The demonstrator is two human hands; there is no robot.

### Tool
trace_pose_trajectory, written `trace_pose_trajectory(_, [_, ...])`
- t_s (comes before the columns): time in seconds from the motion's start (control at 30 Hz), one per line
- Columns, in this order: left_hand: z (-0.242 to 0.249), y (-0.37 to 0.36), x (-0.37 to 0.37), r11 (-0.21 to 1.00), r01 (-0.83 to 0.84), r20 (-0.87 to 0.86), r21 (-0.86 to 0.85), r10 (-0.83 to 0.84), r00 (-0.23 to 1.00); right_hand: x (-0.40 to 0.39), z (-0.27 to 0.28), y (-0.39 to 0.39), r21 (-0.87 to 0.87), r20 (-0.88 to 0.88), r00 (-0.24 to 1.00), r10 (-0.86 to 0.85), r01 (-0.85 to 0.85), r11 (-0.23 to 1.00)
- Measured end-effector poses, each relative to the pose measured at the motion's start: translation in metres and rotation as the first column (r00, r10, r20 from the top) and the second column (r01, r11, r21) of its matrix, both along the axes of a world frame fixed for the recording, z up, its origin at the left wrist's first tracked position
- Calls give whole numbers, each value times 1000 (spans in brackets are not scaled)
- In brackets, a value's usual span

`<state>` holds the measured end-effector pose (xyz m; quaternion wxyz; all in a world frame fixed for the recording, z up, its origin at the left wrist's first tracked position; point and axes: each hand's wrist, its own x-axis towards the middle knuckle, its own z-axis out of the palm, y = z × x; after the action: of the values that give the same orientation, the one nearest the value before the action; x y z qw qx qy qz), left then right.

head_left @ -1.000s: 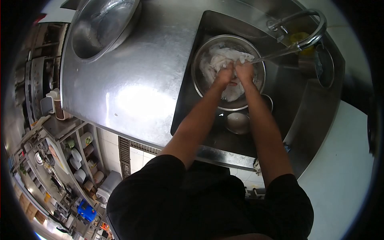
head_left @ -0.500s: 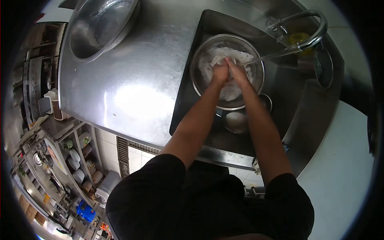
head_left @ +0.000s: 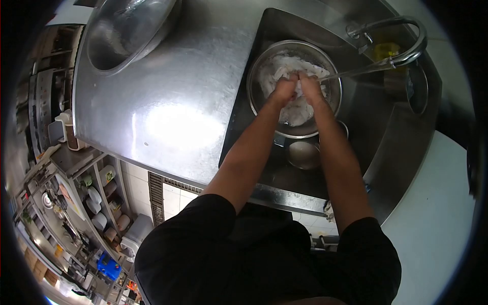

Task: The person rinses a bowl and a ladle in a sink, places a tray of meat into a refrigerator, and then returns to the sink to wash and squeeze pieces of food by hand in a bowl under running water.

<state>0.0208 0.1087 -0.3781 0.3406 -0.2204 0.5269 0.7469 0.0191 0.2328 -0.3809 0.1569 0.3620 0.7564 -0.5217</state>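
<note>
A steel bowl (head_left: 265, 57) sits in the sink (head_left: 356, 114), filled with wet, soft white pieces (head_left: 299, 113) whose kind I cannot make out. My left hand (head_left: 286, 90) and my right hand (head_left: 309, 87) are side by side over the bowl's middle, fingers curled inward around some of the white stuff. The fingertips are partly hidden by the backs of the hands. From the curved faucet (head_left: 420, 44), a thin stream of water (head_left: 353, 72) runs to the bowl beside my right hand.
Below the bowl, a smaller round metal bowl (head_left: 303, 154) lies in the sink, partly behind my right forearm. A round-rimmed container (head_left: 418, 91) and something yellow (head_left: 387, 50) are near the faucet. On the steel counter (head_left: 188, 86) stands a large metal bowl (head_left: 127, 38).
My hands, pressed together half a second ago, have moved slightly apart with fingers curled. More white lumps show around them. The whole view has shifted slightly.
</note>
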Motion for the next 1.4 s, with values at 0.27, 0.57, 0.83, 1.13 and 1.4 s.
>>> trace_pose_trajectory(0.27, [25, -1, 1, 988, 145, -50, -45, -147, 988, -3, -39, 25, -502, -3, 994, -113, 96, 859])
trace_pose_trajectory(0.57, [8, 8, 11, 961, -20, 56, 277, 4, 998, -5, -31, 41, -474, 10, 1000, 17, -10, 880])
trace_pose_trajectory(0.83, [19, 17, 27, 997, 49, -60, -67, -53, 997, 17, 25, 34, 23, 83, 874, 478, -481, 876])
trace_pose_trajectory(1.13, [-22, 28, 41, 841, 96, -403, -533, -351, 845, 16, 9, 21, 206, -57, 972, 226, -210, 956])
trace_pose_trajectory(1.4, [-17, 16, 50, 960, -167, -107, 225, 195, 975, 22, -32, 27, -41, -88, 995, 40, -44, 998])
